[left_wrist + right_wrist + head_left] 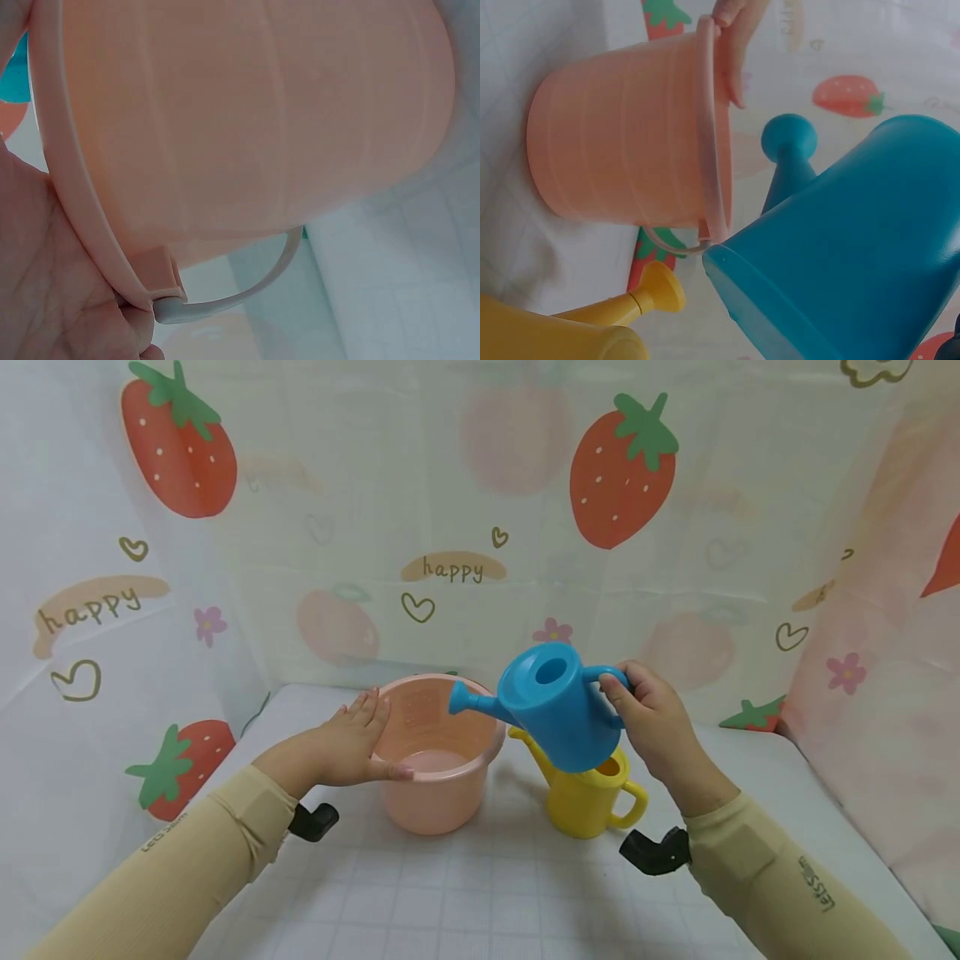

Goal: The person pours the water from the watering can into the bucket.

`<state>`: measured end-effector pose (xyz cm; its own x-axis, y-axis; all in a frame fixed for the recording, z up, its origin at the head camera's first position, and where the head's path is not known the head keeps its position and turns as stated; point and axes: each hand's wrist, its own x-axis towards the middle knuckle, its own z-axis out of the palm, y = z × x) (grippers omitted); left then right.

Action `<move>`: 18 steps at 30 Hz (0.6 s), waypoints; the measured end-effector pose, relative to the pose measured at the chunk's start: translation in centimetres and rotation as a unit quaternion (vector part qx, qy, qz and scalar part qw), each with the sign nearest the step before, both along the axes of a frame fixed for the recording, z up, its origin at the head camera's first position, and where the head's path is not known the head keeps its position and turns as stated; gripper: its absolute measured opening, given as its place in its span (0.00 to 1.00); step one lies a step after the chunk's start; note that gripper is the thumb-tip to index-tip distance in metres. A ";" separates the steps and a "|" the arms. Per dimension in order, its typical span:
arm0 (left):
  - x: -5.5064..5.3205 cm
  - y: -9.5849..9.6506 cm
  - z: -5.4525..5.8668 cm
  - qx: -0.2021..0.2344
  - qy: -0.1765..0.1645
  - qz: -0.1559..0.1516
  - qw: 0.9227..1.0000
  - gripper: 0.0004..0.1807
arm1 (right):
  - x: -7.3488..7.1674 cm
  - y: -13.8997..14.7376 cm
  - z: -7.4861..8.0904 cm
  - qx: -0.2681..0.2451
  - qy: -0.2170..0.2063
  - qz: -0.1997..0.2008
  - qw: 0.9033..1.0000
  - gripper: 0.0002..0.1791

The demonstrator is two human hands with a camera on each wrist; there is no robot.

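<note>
A pink bucket point(435, 802) stands upright on the table, with a pale handle point(262, 285) hanging at its side. My left hand point(345, 743) rests on the bucket's left rim, its fingers straight and its thumb stretched along the near edge. In the left wrist view, the palm lies against the rim. My right hand point(663, 722) grips the handle of a blue watering can point(566, 718), held up and tilted with its spout point(472, 700) over the bucket's right rim. Partly hidden beneath it, a yellow watering can point(581, 806) stands on the table.
The table point(465, 902) has a pale checked cover. Behind and at both sides hang cloth sheets point(360, 510) printed with strawberries, hearts and flowers. A black wrist mount point(315, 821) shows below the left sleeve, and another point(654, 852) below the right.
</note>
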<state>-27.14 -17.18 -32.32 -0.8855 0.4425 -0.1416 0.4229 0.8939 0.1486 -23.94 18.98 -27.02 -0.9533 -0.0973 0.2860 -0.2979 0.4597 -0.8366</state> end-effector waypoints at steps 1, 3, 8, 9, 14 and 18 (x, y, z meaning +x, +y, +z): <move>0.0 0.0 0.0 0.000 0.001 0.000 1.000 0.68 | 0.0 0.0 0.0 0.000 0.000 0.000 1.000 0.24; 0.0 0.0 0.0 -0.002 0.001 0.000 1.000 0.68 | 0.0 0.0 0.1 0.003 0.002 0.000 1.000 0.24; 0.1 0.0 0.1 -0.001 0.000 0.000 1.000 0.68 | 0.0 0.0 0.1 0.007 0.005 -0.002 1.000 0.24; 0.1 0.0 0.1 0.000 0.000 0.000 1.000 0.68 | 0.0 0.0 0.1 0.006 0.005 -0.002 1.000 0.24; 0.2 0.0 0.1 -0.005 0.001 -0.002 1.000 0.68 | -0.1 -0.1 0.0 0.003 0.003 0.000 1.000 0.24; 0.2 0.1 0.2 -0.006 0.000 -0.001 1.000 0.67 | -0.1 -0.1 0.0 0.005 0.002 0.000 1.000 0.24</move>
<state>-26.93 -17.10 -32.08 -0.8841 0.4433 -0.1477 0.4254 0.8944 0.1380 -24.04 18.90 -27.02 -0.9522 -0.0991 0.2890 -0.3009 0.4677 -0.8311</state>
